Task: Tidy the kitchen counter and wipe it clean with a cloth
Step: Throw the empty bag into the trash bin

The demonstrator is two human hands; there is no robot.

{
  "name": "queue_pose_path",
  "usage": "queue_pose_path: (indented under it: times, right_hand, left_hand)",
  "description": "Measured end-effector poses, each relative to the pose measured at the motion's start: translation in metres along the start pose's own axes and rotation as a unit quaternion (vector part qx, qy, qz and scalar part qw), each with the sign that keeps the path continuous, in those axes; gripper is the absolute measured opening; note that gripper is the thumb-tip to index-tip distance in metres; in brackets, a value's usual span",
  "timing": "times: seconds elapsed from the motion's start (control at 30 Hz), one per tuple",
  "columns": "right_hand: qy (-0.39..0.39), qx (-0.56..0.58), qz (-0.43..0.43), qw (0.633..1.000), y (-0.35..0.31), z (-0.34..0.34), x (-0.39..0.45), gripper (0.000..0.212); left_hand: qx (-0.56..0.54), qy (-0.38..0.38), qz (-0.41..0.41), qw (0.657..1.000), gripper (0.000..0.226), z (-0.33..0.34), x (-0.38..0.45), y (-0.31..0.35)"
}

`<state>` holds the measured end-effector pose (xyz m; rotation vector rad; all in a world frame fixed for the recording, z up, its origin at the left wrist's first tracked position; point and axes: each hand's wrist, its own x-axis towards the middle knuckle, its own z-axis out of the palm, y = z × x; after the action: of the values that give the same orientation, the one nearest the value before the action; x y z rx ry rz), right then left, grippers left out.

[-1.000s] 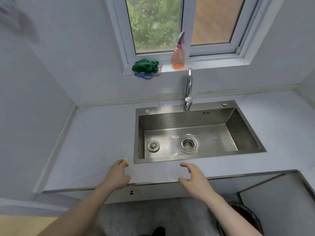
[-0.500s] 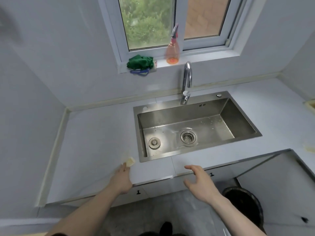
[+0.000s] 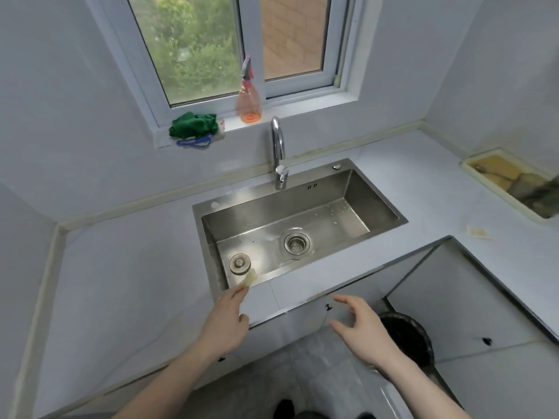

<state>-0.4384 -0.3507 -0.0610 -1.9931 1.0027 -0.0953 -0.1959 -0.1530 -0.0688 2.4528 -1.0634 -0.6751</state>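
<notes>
At the sink's (image 3: 211,237) near rim, left hand (image 3: 225,320) pinches a scrap (image 3: 250,278).

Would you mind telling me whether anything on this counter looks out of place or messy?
Yes: a pale scrap lies loose on the counter at right, and whitish bits speckle the sink floor.

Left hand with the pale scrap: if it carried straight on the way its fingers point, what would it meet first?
Probably the sink, going over the near rim toward the loose plug; the left hand holds the scrap there. Depth is uncertain.
</notes>
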Motion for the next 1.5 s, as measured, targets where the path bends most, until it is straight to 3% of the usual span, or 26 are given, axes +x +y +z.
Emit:
queue_pose_path:
  times: [0.37, 0.5, 0.77, 1.07, 1.23, 1.5]
  right_hand:
    - [0.085, 0.037, 0.114, 0.989, 0.099, -0.109, -0.040, 0.050]
    - [0.104, 0.043, 0.148, 0.983, 0.145, -0.154, -0.053, 0.048]
    - [0.114, 0.046, 0.189, 0.974, 0.222, -0.232, -0.073, 0.051]
    - [0.131, 0.077, 0.219, 0.964, 0.269, -0.266, -0.082, 0.049]
    - [0.135, 0.090, 0.243, 0.956, 0.282, -0.272, -0.077, 0.048]
    - [0.165, 0.089, 0.285, 0.940, 0.284, -0.282, -0.053, 0.048]
  left_hand:
    - [0.032, -0.123, 0.131, 0.983, 0.064, 0.074, 0.044, 0.153]
    - [0.056, -0.136, 0.158, 0.976, 0.057, 0.110, 0.057, 0.216]
    - [0.106, -0.211, 0.162, 0.958, 0.058, 0.174, 0.073, 0.317]
    - [0.146, -0.294, 0.154, 0.932, 0.051, 0.243, 0.092, 0.392]
    - [0.206, -0.359, 0.114, 0.903, 0.027, 0.281, 0.115, 0.405]
    - [0.209, -0.409, 0.165, 0.873, 0.059, 0.310, 0.143, 0.441]
